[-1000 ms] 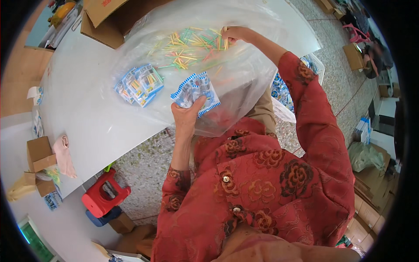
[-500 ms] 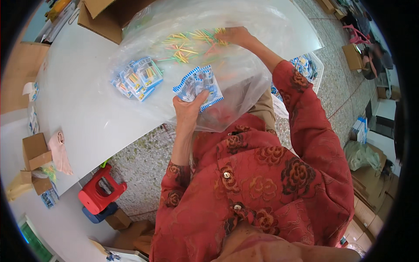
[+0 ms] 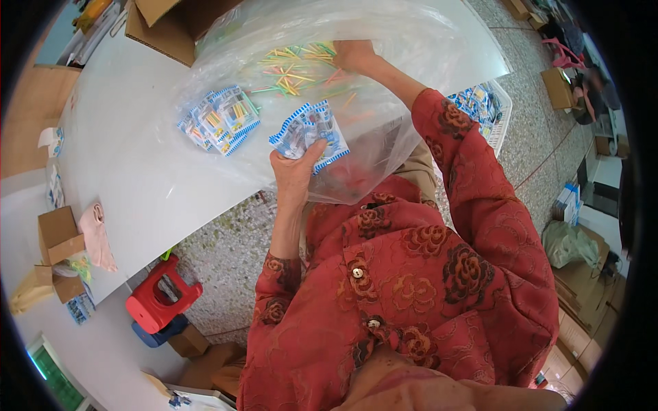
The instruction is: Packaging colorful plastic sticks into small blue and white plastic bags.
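Observation:
My left hand (image 3: 295, 172) grips a small blue-and-white plastic packet (image 3: 332, 142), thumb pressed on its front, over the near edge of the table. Farther off, my right hand (image 3: 354, 56) reaches to the right end of a loose heap of thin coloured sticks (image 3: 291, 77), yellow, green and pink. Its fingertips are hidden among them, so whether it holds any cannot be made out. The sticks lie on a large clear plastic sheet or bag (image 3: 384, 113). Left of my left hand, several filled packets (image 3: 223, 120) lie overlapping, with coloured sticks showing inside.
An open cardboard box (image 3: 161, 34) stands at the far left of the white table (image 3: 130, 178). A white basket (image 3: 504, 113) full of packets is beyond the table's right edge. A red stool (image 3: 161, 298) stands on the floor at lower left; a pink cloth (image 3: 98, 236) lies on the table's left side.
My right hand has shifted slightly left, closer in over the sticks, and its fingers have dipped out of sight. My left hand keeps hold of the packet, nearly still.

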Demonstrator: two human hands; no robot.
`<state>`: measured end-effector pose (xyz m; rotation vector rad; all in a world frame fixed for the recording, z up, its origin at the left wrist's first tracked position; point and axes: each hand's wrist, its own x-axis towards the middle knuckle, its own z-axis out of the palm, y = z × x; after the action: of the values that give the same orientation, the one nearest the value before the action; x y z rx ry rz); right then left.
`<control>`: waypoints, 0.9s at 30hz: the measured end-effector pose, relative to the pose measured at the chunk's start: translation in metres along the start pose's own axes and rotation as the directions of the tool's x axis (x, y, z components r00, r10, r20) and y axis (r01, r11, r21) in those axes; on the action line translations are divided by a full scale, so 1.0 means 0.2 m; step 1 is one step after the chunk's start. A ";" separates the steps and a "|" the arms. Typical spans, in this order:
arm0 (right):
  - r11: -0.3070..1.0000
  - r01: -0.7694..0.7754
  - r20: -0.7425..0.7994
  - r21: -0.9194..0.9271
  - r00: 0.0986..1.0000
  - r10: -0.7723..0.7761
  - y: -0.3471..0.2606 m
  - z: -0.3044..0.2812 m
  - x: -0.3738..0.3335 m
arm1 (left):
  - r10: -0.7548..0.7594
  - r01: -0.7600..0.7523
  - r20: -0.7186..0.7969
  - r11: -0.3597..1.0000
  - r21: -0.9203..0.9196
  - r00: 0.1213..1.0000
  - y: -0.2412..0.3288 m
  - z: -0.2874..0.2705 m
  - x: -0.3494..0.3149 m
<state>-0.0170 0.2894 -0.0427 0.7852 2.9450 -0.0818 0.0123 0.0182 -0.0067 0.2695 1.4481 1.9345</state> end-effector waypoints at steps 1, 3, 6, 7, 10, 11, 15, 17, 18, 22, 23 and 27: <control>1.000 -0.003 -0.002 0.001 1.000 0.003 0.00 0.02 -0.01 | 0.001 -0.001 0.000 1.000 -0.009 1.000 0.00 0.00 0.00; 0.996 -0.003 -0.134 0.086 0.991 0.015 -0.01 0.07 -0.04 | 0.003 -0.003 0.003 1.000 -0.014 1.000 0.00 0.01 0.00; 0.997 0.039 -0.105 0.068 0.994 -0.032 -0.03 0.06 -0.04 | 0.003 -0.003 0.010 1.000 0.000 1.000 0.01 0.01 -0.01; 0.997 0.031 -0.107 0.073 0.994 -0.023 -0.03 0.07 -0.04 | -0.011 0.012 -0.006 1.000 0.022 1.000 0.02 0.02 -0.01; 0.986 0.164 -0.203 0.006 0.966 -0.160 -0.02 0.11 0.00 | -0.028 0.029 -0.019 0.997 0.071 0.999 0.03 0.04 -0.01; 0.986 0.167 -0.227 -0.007 0.960 -0.164 -0.03 0.13 0.01 | -0.027 0.029 -0.024 0.995 0.092 0.999 0.03 0.05 -0.02; 0.994 0.100 -0.217 0.048 0.972 -0.088 -0.05 0.12 0.01 | -0.006 0.010 -0.048 0.996 0.084 0.999 0.04 0.04 -0.03; 0.991 0.067 -0.277 0.113 0.960 -0.033 -0.02 0.17 0.01 | -0.016 0.018 -0.029 0.996 0.090 0.999 0.04 0.03 -0.02; 0.983 0.043 -0.332 0.177 0.943 0.018 0.01 0.19 0.01 | -0.016 0.018 -0.022 0.996 0.092 1.000 0.04 0.03 -0.02; 0.970 0.206 -0.289 -0.127 0.928 -0.235 0.10 0.16 -0.03 | -0.039 0.044 -0.050 0.994 0.100 0.998 0.05 0.05 -0.04; 0.825 0.113 -0.278 0.553 0.959 0.055 0.10 0.16 -0.06 | -0.042 0.047 -0.053 0.994 0.099 0.998 0.05 0.05 -0.04; 0.091 0.110 -0.123 0.990 0.980 0.158 0.22 0.22 -0.12 | -0.039 0.045 -0.054 0.993 0.108 0.998 0.04 0.07 -0.04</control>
<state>0.0289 0.3135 -0.0854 0.8855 2.5609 -2.3940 0.0226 0.0223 0.0072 0.2382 1.5836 1.8441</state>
